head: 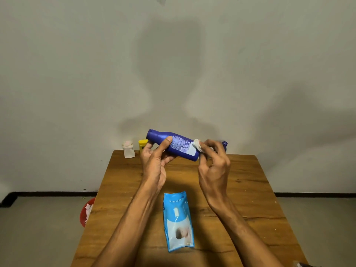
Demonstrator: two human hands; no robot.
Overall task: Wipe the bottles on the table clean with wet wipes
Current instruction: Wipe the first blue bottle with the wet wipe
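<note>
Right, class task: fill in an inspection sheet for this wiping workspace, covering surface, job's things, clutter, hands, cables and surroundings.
Surface: wooden table, grain and knots visible.
Job's things: blue bottle held tilted above the table; white wipe against its label end; wipes pack lying flat near the front; white bottle and yellow bottle at the far left edge.
Clutter: red container holding white scraps, on the floor left of the table.
Hands: left hand grips the blue bottle; right hand pinches the wipe.
Cables: nothing seen.
Surroundings: plain wall, grey floor.
</note>
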